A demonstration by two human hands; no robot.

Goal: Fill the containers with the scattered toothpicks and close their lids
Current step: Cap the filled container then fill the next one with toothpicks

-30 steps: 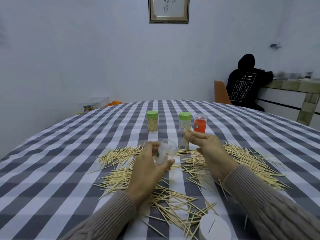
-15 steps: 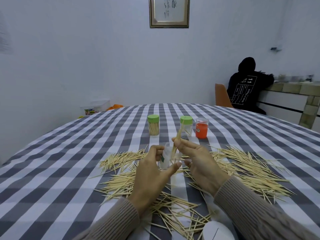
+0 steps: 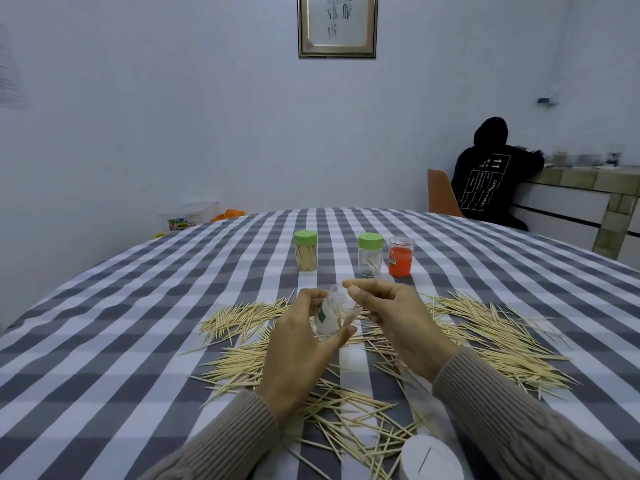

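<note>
My left hand (image 3: 300, 344) grips a small clear container (image 3: 329, 315), tilted with its open mouth toward my right hand (image 3: 394, 318). A few toothpicks lie inside it. My right hand hovers at the mouth, thumb and forefinger pinched together; I cannot tell if a toothpick is still between them. Scattered toothpicks (image 3: 485, 341) cover the checked tablecloth (image 3: 104, 341) around and below both hands. Behind stand a green-lidded jar full of toothpicks (image 3: 305, 251), a green-lidded jar nearly empty (image 3: 370, 254) and a clear container with an orange inside (image 3: 400, 256).
A white round lid with a slot (image 3: 431, 459) lies at the near edge, right of centre. A person in a black hoodie (image 3: 491, 174) sits at a counter at the back right, beside an orange chair (image 3: 441, 194). A plastic box (image 3: 188, 216) sits beyond the table's left.
My right hand lowered a toothpick into the clear container, and the pick no longer sticks up above my fingers. The left hand kept holding the container.
</note>
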